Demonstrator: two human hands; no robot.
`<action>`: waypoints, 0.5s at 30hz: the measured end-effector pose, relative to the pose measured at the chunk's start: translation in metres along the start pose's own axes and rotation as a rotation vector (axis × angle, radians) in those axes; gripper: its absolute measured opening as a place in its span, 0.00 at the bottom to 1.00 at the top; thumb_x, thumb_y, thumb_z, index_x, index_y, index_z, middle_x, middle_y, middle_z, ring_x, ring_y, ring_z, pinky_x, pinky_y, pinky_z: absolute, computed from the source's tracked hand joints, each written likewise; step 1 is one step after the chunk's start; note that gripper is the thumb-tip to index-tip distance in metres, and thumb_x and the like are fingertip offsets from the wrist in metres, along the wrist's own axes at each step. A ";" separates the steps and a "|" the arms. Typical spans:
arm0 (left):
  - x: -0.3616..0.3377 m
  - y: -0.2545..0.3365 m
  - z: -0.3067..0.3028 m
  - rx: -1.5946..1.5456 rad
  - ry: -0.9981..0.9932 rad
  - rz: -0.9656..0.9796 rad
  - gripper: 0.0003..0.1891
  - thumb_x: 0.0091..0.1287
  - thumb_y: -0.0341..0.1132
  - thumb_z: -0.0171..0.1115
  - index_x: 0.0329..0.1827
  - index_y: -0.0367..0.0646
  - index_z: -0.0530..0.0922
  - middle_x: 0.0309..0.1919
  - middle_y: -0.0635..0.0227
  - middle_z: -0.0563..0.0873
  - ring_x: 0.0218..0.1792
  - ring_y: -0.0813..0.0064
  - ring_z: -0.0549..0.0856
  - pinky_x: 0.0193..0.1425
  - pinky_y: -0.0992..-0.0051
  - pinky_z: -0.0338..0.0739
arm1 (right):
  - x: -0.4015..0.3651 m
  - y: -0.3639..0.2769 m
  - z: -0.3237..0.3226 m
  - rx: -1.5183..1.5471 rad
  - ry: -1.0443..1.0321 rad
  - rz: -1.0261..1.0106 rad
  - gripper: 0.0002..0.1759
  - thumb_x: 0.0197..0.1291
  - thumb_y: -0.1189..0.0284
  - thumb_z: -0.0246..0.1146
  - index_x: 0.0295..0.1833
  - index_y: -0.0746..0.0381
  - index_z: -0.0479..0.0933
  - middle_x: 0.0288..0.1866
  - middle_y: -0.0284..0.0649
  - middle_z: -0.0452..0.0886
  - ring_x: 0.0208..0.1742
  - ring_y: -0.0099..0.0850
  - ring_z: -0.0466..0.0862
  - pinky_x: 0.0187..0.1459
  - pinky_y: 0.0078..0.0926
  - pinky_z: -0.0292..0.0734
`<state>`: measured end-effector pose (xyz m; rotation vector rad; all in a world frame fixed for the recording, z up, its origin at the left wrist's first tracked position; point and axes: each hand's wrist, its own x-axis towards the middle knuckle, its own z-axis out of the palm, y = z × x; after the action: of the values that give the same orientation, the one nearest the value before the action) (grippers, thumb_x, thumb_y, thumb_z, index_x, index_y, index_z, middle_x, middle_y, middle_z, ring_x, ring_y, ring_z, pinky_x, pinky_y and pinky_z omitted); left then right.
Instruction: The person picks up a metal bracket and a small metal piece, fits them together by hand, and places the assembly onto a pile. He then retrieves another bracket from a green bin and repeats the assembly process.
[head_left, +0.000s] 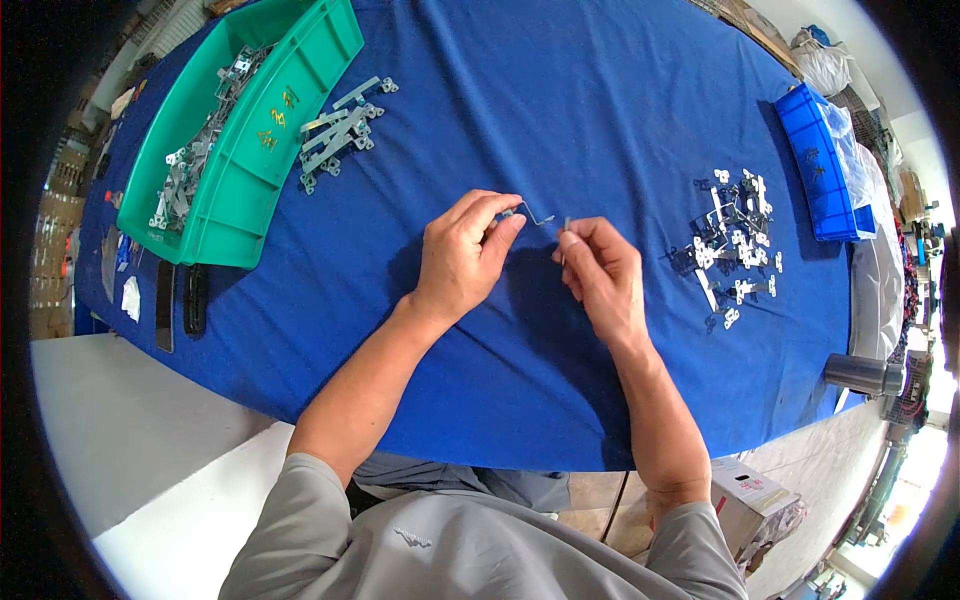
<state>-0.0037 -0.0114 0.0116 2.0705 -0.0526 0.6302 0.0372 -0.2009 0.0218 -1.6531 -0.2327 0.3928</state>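
Above the middle of the blue cloth, my left hand (pixel 468 245) pinches a thin bent metal bracket (pixel 534 211) between thumb and fingers. The bracket's free end points toward my right hand (pixel 606 272). Thumb and forefinger of that hand are closed on a small greyish piece (pixel 567 224), too small to name. A short gap separates this piece from the bracket's end. Off to the right lies a loose pile of metal brackets (pixel 738 240). Several longer metal brackets (pixel 340 135) lie in a heap to the left.
A green bin (pixel 262 175) with metal parts stands at the left. By its near corner are a black phone-like object (pixel 166 305) and a dark case (pixel 195 300). At the right are a blue bin (pixel 812 165) and a dark metal cylinder (pixel 862 373) near the table edge.
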 end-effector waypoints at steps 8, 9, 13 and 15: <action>-0.003 -0.004 0.002 -0.011 -0.019 0.023 0.08 0.73 0.28 0.69 0.51 0.36 0.87 0.42 0.59 0.90 0.35 0.72 0.88 0.36 0.75 0.82 | -0.002 0.001 0.003 -0.092 -0.056 -0.050 0.13 0.79 0.68 0.62 0.52 0.68 0.83 0.34 0.34 0.85 0.32 0.18 0.80 0.35 0.20 0.77; -0.003 -0.004 0.002 -0.017 -0.029 0.010 0.08 0.73 0.28 0.69 0.51 0.36 0.87 0.43 0.59 0.90 0.35 0.73 0.88 0.36 0.75 0.82 | -0.002 0.001 0.004 -0.092 -0.051 -0.047 0.12 0.79 0.68 0.62 0.52 0.68 0.83 0.34 0.34 0.85 0.32 0.18 0.80 0.35 0.21 0.77; -0.003 -0.004 0.002 -0.004 -0.028 0.043 0.09 0.70 0.27 0.71 0.52 0.38 0.87 0.44 0.60 0.89 0.36 0.73 0.88 0.34 0.75 0.82 | 0.000 0.007 0.001 -0.166 -0.028 -0.078 0.10 0.76 0.70 0.65 0.49 0.67 0.82 0.31 0.34 0.84 0.30 0.18 0.79 0.34 0.21 0.76; -0.003 -0.002 0.001 0.019 -0.029 0.096 0.11 0.68 0.26 0.72 0.52 0.38 0.87 0.45 0.60 0.89 0.36 0.72 0.89 0.34 0.74 0.82 | 0.002 0.008 -0.001 -0.234 -0.012 -0.108 0.09 0.75 0.71 0.67 0.47 0.67 0.81 0.30 0.33 0.83 0.30 0.18 0.79 0.34 0.22 0.76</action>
<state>-0.0050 -0.0116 0.0079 2.1050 -0.1645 0.6611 0.0383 -0.2018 0.0135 -1.8588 -0.3873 0.3022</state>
